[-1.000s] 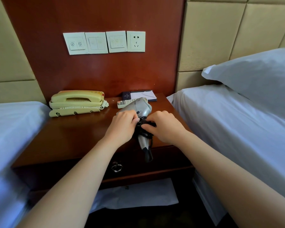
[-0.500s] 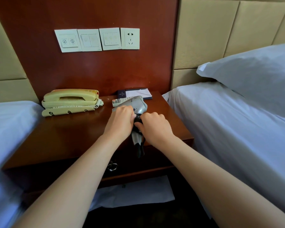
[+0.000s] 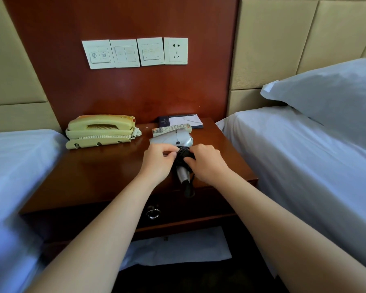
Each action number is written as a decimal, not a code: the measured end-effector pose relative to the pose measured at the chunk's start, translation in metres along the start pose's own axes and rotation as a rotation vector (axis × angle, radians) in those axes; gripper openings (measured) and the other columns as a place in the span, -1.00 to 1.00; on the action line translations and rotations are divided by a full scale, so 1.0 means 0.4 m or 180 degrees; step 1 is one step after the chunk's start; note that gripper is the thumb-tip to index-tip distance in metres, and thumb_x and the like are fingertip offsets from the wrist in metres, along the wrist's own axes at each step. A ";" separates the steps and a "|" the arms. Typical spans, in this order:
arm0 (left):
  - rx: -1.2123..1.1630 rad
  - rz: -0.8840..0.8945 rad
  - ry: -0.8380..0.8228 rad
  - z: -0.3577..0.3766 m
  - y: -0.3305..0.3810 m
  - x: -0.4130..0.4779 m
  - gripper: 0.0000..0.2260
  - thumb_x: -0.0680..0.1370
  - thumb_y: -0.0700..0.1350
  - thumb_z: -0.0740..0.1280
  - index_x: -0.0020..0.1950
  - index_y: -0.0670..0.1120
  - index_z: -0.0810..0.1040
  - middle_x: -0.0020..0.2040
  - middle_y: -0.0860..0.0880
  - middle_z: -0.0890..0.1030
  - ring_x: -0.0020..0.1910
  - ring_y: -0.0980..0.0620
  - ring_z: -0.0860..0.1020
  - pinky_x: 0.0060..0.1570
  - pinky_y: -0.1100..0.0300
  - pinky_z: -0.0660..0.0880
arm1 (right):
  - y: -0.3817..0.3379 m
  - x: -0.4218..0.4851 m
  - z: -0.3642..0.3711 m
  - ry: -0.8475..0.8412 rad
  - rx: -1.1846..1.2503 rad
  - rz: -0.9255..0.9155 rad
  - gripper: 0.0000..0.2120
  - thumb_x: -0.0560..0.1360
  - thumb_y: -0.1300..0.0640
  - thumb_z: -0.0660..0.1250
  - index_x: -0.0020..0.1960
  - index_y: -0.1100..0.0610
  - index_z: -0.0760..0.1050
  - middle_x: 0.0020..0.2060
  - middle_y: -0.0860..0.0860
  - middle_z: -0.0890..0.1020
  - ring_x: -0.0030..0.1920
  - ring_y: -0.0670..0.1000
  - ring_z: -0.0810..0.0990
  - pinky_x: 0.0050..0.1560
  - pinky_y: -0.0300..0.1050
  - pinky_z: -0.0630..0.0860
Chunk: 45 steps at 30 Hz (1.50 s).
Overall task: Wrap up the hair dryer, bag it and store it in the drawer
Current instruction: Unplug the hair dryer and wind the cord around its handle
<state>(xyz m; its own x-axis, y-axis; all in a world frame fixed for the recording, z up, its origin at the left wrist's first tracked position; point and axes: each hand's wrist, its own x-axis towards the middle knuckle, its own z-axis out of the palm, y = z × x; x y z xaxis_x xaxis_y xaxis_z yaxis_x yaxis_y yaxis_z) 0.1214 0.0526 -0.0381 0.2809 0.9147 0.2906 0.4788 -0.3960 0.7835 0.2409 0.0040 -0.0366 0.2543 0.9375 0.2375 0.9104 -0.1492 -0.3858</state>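
A silver hair dryer (image 3: 173, 139) lies on the wooden nightstand (image 3: 97, 176), its handle pointing toward me over the front edge. Black cord (image 3: 183, 154) is bundled around the handle. My left hand (image 3: 159, 160) grips the handle from the left, fingers curled at the cord. My right hand (image 3: 207, 162) pinches the cord bundle from the right. The drawer (image 3: 199, 210) below is closed, with a metal ring pull (image 3: 153, 213). A white bag (image 3: 178, 248) lies on the shelf under the drawer.
A cream telephone (image 3: 99, 131) sits at the nightstand's back left. A remote control (image 3: 171, 129) and a notepad folder (image 3: 182, 121) lie behind the dryer. Beds with white sheets flank the nightstand (image 3: 304, 161), (image 3: 15, 166). Wall switches and a socket (image 3: 175, 50) are above.
Both hands stay on the dryer handle working the cord; the fingers have shifted slightly on the bundle. The view has moved a little, the dryer stays in place.
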 end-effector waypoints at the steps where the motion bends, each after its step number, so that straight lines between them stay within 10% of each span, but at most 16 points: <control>1: -0.0003 -0.0006 0.0001 0.001 0.000 -0.001 -0.81 0.53 -0.28 0.30 0.03 -0.12 0.68 -0.05 -0.05 0.66 -0.07 0.07 0.58 -0.04 0.33 0.40 | 0.003 -0.002 -0.002 0.0038 -0.0003 -0.0018 -0.73 0.57 0.03 0.20 0.07 0.23 0.47 0.00 0.20 0.57 0.06 0.27 0.52 -0.18 -0.08 0.28; 15: -0.0436 0.0121 -0.0265 0.035 -0.026 0.002 -0.67 0.58 -0.34 0.20 0.32 -0.18 0.50 0.29 -0.10 0.53 0.29 0.03 0.47 0.06 0.51 0.27 | -0.036 0.013 0.019 0.0312 0.0273 0.0458 -0.71 0.60 0.05 0.16 0.12 0.27 0.44 0.08 0.21 0.54 0.14 0.25 0.49 -0.16 -0.07 0.31; 24: -0.0462 -0.0017 -0.0302 0.068 -0.064 0.026 -0.62 0.64 -0.22 0.10 0.47 -0.10 0.30 0.41 -0.11 0.29 0.42 0.03 0.27 0.24 0.43 0.08 | 0.007 0.065 0.044 0.0108 0.2132 0.0693 -0.66 0.50 0.06 0.34 0.18 0.25 0.45 -0.06 0.07 0.52 -0.23 0.01 0.57 -0.41 -0.32 0.58; 36: 0.0004 0.0081 -0.0132 0.088 -0.039 0.045 -0.75 0.61 -0.20 0.17 0.26 -0.13 0.47 0.27 -0.09 0.47 0.29 -0.02 0.41 0.20 0.27 0.26 | 0.077 0.052 0.027 0.0428 0.1014 0.0265 -0.73 0.55 0.03 0.24 -0.11 0.20 0.59 -0.29 0.04 0.59 -0.21 0.06 0.53 -0.21 -0.17 0.33; 45: 0.0400 0.0188 -0.0236 0.076 -0.014 0.061 -0.93 0.56 -0.25 0.19 -0.05 -0.08 0.36 0.10 -0.09 0.45 0.10 -0.12 0.44 0.10 0.05 0.36 | 0.069 0.047 0.006 0.0246 -0.0004 -0.0309 -0.75 0.59 -0.01 0.12 0.02 0.15 0.44 -0.02 0.10 0.57 0.00 0.23 0.53 -0.18 -0.06 0.31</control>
<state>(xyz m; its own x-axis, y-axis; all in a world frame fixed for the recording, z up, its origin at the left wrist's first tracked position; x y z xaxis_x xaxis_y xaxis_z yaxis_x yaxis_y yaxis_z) 0.1508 0.0748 -0.0518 0.3700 0.8829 0.2891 0.5588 -0.4601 0.6900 0.2702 0.0182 -0.0451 0.1894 0.9205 0.3417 0.9324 -0.0595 -0.3565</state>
